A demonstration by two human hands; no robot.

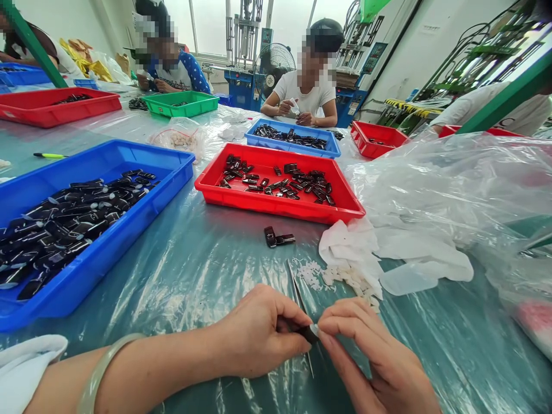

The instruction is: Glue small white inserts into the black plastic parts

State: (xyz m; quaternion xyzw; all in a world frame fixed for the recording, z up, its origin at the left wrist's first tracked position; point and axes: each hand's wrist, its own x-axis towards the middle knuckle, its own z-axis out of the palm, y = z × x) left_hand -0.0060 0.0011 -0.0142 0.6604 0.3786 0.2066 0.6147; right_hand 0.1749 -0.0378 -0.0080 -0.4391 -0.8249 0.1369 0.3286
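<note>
My left hand (259,330) is closed around a small black plastic part (309,332) near the table's front edge. My right hand (371,351) pinches a tiny whitish piece against the end of that part. Metal tweezers (297,293) lie on the table just behind my hands. A pile of small white pieces (336,279) sits beyond my right hand, beside a crumpled white cloth (351,244). Two black parts (278,237) lie loose in front of the red tray (276,204), which holds several more. A blue tray (107,253) at left is full of black parts.
Clear plastic sheeting covers the green table. A large crumpled plastic bag (466,190) fills the right side. Further back stand a blue tray (293,146), a green tray (181,103) and red trays (56,106). Other people work at the far side. A pen (49,155) lies at left.
</note>
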